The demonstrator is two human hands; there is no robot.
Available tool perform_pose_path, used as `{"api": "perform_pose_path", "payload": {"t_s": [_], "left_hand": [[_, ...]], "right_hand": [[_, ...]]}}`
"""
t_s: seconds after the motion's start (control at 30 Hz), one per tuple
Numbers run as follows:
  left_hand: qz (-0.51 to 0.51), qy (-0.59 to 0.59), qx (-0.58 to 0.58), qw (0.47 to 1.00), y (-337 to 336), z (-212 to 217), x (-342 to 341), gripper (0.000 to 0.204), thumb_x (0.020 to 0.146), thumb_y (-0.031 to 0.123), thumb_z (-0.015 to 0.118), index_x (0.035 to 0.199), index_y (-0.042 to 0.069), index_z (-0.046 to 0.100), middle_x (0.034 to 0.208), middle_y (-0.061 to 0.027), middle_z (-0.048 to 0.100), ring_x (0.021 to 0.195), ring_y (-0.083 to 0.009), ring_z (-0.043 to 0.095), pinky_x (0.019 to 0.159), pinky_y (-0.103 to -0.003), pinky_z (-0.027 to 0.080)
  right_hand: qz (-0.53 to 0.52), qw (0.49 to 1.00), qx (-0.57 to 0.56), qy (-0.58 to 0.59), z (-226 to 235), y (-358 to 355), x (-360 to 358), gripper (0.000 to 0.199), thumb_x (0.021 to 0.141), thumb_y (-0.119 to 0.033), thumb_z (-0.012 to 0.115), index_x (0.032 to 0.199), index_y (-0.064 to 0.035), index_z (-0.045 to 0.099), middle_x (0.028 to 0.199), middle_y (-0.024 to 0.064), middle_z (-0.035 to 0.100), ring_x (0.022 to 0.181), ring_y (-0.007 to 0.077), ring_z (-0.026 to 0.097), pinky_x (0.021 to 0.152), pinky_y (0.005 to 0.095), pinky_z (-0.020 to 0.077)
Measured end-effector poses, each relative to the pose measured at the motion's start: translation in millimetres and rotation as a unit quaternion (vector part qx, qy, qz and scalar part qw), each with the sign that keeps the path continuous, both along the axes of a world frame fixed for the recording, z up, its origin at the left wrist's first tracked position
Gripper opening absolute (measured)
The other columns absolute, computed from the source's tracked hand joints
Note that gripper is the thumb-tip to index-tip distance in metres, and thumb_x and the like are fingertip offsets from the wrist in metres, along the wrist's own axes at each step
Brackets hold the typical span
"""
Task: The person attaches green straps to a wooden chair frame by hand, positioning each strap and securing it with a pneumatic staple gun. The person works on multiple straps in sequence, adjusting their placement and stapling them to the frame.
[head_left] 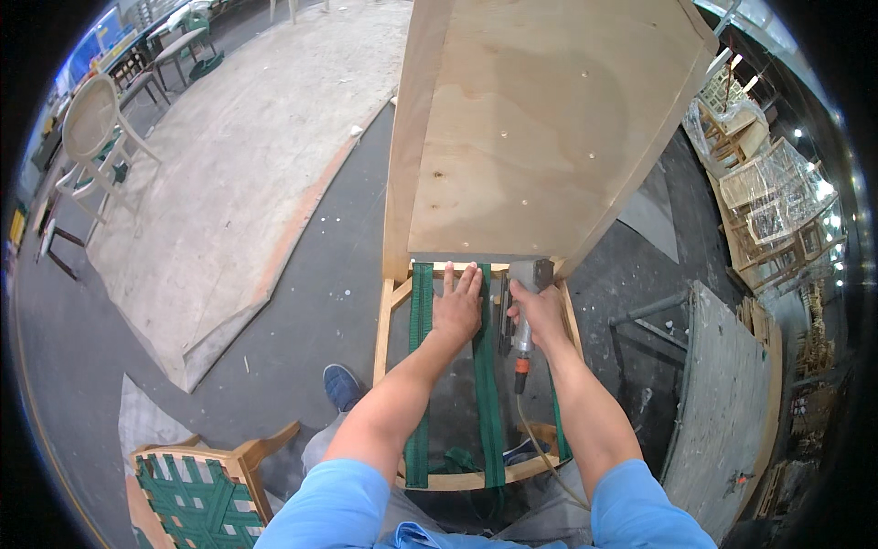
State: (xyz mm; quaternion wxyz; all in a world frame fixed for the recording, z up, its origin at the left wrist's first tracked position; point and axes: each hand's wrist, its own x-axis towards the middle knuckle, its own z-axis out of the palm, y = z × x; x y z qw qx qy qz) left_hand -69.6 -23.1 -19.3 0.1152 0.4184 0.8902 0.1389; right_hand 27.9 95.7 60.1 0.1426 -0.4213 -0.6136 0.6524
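In front of me stands a wooden chair frame (382,329) with a tall plywood back (521,128). Green webbing straps run from its rear seat rail to the curved front rail, one at the left (418,366) and one near the middle (487,384). My left hand (457,306) lies with fingers stretched out over the rear rail, beside and partly on the middle strap. In my right hand (541,316) is a grey pneumatic staple gun (530,273), its head at the rear rail near the right corner. A thin air hose (540,448) trails from its orange fitting.
A chair seat woven with green webbing (197,494) is at the lower left. A pale sheet (256,156) covers floor at the left, near a round-backed chair (91,128). On my right is a worn board table (722,393); farther off are plastic-wrapped chair frames (777,192).
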Motion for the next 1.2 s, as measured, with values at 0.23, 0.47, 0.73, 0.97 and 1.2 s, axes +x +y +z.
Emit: {"api": "perform_pose_path", "payload": {"t_s": [0.23, 0.47, 0.73, 0.97, 1.2], "left_hand": [[-0.007, -0.013, -0.01, 1.0, 2.0, 5.1, -5.8, 0.062, 0.105, 0.033, 0.048, 0.162, 0.018, 0.03, 0.172, 0.003, 0.021, 0.159, -0.0371, 0.013, 0.116, -0.07, 0.029], [-0.002, 0.004, 0.009, 1.0, 5.6, 2.3, -7.4, 0.064, 0.103, 0.03, 0.05, 0.162, 0.018, 0.03, 0.172, 0.0019, 0.02, 0.159, -0.039, 0.013, 0.114, -0.07, 0.032], [-0.004, -0.012, 0.004, 1.0, 6.3, -3.3, -7.4, 0.065, 0.102, 0.033, 0.052, 0.162, 0.019, 0.032, 0.17, 0.0009, 0.024, 0.158, -0.0402, 0.014, 0.114, -0.073, 0.029], [0.001, 0.024, 0.036, 0.999, 6.5, -8.5, -7.2, 0.065, 0.101, 0.032, 0.053, 0.162, 0.019, 0.032, 0.17, 0.0006, 0.024, 0.158, -0.0421, 0.014, 0.113, -0.074, 0.029], [0.003, 0.046, 0.008, 0.999, 9.6, -9.9, -6.6, 0.067, 0.101, 0.035, 0.051, 0.162, 0.018, 0.03, 0.171, 0.0009, 0.022, 0.158, -0.0427, 0.01, 0.115, -0.074, 0.028]], "right_hand": [[0.004, 1.0, 0.013, 0.005, -11.4, 3.7, -16.3, 0.021, 0.093, -0.022, 0.076, 0.097, -0.0021, 0.069, 0.079, 0.0051, 0.068, 0.052, 0.0144, 0.061, 0.044, 0.0285, 0.0447], [-0.003, 0.999, 0.051, -0.011, -20.5, 2.7, -24.6, 0.026, 0.091, -0.023, 0.078, 0.086, 0.001, 0.07, 0.069, 0.0064, 0.067, 0.048, 0.015, 0.06, 0.042, 0.0298, 0.0431], [0.0, 0.997, 0.072, -0.016, -33.1, 2.4, -32.0, 0.033, 0.09, -0.026, 0.08, 0.078, 0.0013, 0.066, 0.06, 0.0078, 0.063, 0.044, 0.0157, 0.058, 0.041, 0.0301, 0.0415], [0.015, 0.995, 0.076, -0.058, -30.0, 3.2, -33.5, 0.031, 0.09, -0.025, 0.081, 0.081, 0.0008, 0.065, 0.06, 0.0071, 0.062, 0.044, 0.0156, 0.056, 0.041, 0.0312, 0.0403], [0.02, 0.992, 0.101, -0.073, -28.2, -5.2, -43.5, 0.025, 0.09, -0.019, 0.079, 0.082, -0.0003, 0.066, 0.063, 0.0052, 0.062, 0.045, 0.0149, 0.055, 0.042, 0.0312, 0.041]]}}
